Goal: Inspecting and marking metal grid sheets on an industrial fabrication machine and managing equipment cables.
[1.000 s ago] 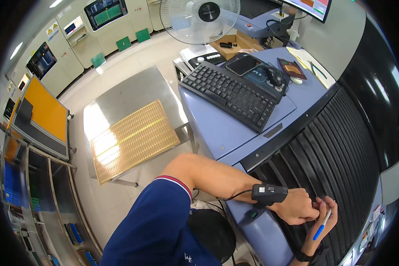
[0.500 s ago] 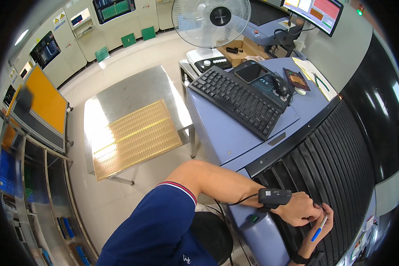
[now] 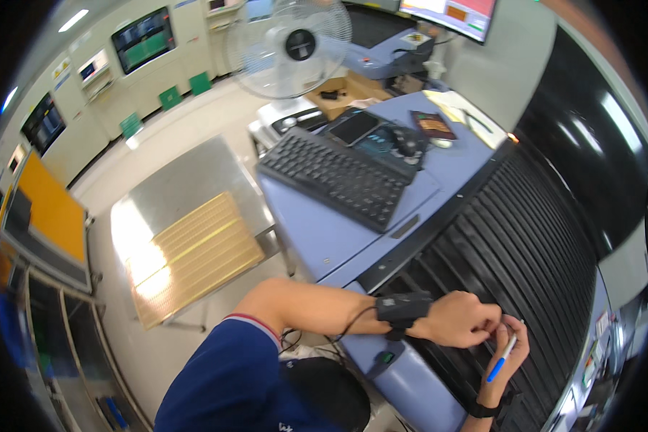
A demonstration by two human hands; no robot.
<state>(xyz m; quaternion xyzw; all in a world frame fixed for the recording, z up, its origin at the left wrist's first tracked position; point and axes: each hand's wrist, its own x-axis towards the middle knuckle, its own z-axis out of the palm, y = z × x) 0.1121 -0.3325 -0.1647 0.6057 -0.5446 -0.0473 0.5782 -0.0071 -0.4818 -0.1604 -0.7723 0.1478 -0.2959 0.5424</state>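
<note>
My left hand [image 3: 457, 320] reaches across over a black ribbed cover [image 3: 533, 216], its fingers curled and pressed against the fingers of my right hand. Whatever lies between those fingertips, if anything, is hidden. A black box-shaped device [image 3: 405, 308] with a cable is strapped to my left wrist. In my right hand [image 3: 515, 353], a white pen with a blue end [image 3: 495, 369] lies slanted across the palm, its blue end pointing down. A dark band [image 3: 484, 410] circles my right wrist.
A black keyboard [image 3: 335, 176], mouse [image 3: 408, 144] and phone [image 3: 354, 128] lie on the blue machine top [image 3: 302, 248]. Behind stands a fan [image 3: 300, 45]. To the left, a gold-coloured panel [image 3: 194, 252] rests on a metal table [image 3: 187, 180]. A monitor [image 3: 453, 16] hangs above.
The whole view has swung, so the surroundings sit further left and are slightly blurred. My hands remain together over the ribbed cover, the pen still in my right hand.
</note>
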